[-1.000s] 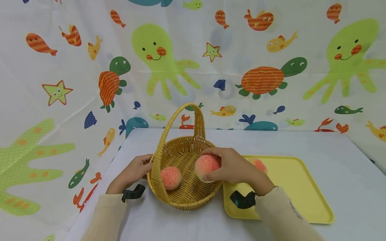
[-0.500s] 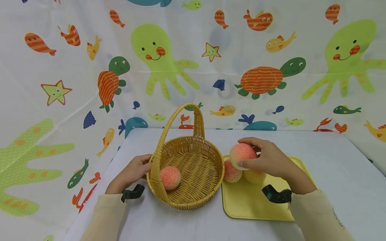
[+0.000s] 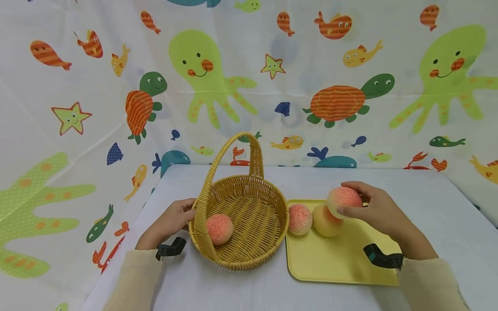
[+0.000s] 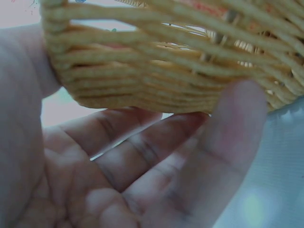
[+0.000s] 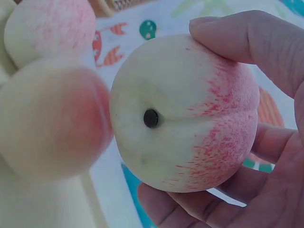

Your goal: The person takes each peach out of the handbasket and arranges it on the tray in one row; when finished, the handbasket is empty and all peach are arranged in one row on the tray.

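The right hand (image 3: 379, 211) holds a pink and cream peach (image 3: 344, 201) over the yellow tray (image 3: 334, 263); in the right wrist view thumb and fingers curl round this peach (image 5: 185, 114), its dark stem spot showing. Just left of it on the tray lie a yellowish peach (image 3: 327, 221) and a pink peach (image 3: 300, 219). The left hand (image 3: 173, 220) grips the left side of the wicker basket (image 3: 249, 263). Seen from the left wrist, its fingers (image 4: 142, 147) lie under and against the basket's woven wall (image 4: 142, 71). One pink peach (image 3: 219, 229) sits inside the basket, at its left.
The basket's tall arched handle (image 3: 218, 162) rises above its rim. Basket and tray stand side by side on a white table (image 3: 218, 289), nearly touching. Behind the table hangs a cloth (image 3: 241, 108) printed with sea animals.
The right hand has carried its peach rightward, from above the basket to above the tray, uncovering the two peaches there. The left hand and the basket have stayed in place.
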